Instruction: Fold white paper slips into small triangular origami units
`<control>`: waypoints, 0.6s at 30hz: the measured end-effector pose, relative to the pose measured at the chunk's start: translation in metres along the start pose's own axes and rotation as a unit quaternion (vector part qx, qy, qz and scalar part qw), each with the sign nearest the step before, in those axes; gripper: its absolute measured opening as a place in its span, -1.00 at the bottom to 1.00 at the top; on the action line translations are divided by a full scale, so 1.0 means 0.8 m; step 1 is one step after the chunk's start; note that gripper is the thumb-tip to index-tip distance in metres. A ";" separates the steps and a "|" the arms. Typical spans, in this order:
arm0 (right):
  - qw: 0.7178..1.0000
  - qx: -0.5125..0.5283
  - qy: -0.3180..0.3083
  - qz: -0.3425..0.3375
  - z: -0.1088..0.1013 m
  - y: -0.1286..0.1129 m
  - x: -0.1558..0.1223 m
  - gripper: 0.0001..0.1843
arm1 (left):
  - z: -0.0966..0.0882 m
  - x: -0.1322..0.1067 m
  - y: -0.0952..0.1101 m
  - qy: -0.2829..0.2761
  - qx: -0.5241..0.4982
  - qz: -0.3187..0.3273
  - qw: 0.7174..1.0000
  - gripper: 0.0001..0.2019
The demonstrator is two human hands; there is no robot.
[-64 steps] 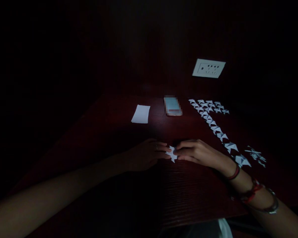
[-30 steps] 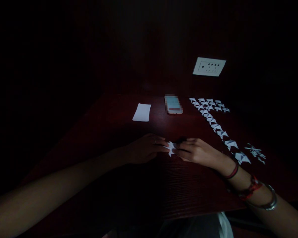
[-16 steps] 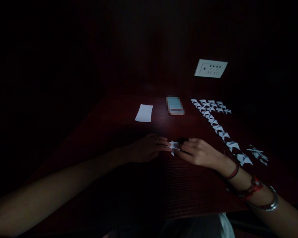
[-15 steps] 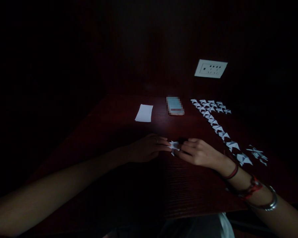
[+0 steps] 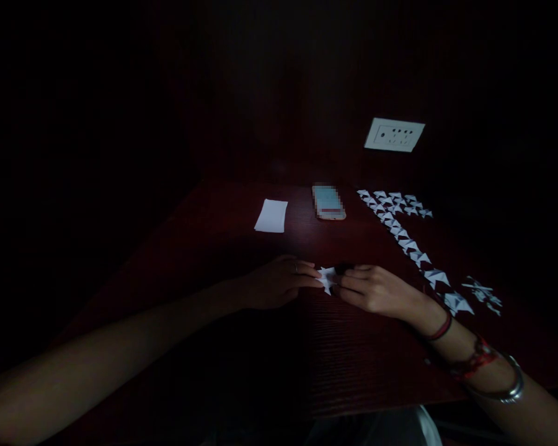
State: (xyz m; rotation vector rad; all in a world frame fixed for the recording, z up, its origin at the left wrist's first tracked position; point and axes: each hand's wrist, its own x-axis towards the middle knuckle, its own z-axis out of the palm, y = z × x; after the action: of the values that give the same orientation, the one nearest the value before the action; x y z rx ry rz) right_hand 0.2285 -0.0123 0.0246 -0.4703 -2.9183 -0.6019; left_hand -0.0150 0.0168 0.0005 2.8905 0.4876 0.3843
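Observation:
A small folded white paper piece (image 5: 327, 280) with pointed corners lies on the dark red table between my hands. My left hand (image 5: 279, 283) has its fingertips on the piece's left side, pressing it against the tabletop. From the right, the bunched fingers of my right hand (image 5: 371, 289) meet its right edge. Shadow hides part of the fingertips there. Several similar folded paper pieces (image 5: 418, 257) run in rows to the right, beyond my right hand.
A stack of white paper (image 5: 272, 216) lies at the table's back. To its right is a phone (image 5: 328, 202), its screen blurred out. Thin paper scraps (image 5: 482, 294) sit at the far right. A white socket plate (image 5: 395, 135) is on the wall.
My right fingers have shifted slightly to the right along the paper piece, so more of it shows. My left hand has stayed on it. The whole view has tilted a little.

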 end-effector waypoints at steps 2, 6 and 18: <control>1.000 0.008 0.000 0.011 0.003 0.001 -0.001 -0.78 | 0.000 -0.001 0.000 -0.003 0.004 -0.004 1.000 -0.52; 0.994 0.089 0.013 0.061 0.006 0.001 -0.002 -0.80 | 0.002 0.000 0.001 -0.011 0.020 -0.014 1.000 -0.49; 0.918 0.326 0.049 0.220 0.023 0.004 0.019 -0.86 | 0.009 0.000 0.004 0.015 0.079 -0.006 0.997 -0.54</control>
State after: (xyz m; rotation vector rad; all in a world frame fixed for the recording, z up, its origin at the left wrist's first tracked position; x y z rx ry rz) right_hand 0.2140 0.0020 0.0120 -0.9100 -2.5557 0.3845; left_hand -0.0125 0.0129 -0.0055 3.0358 0.5634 0.4052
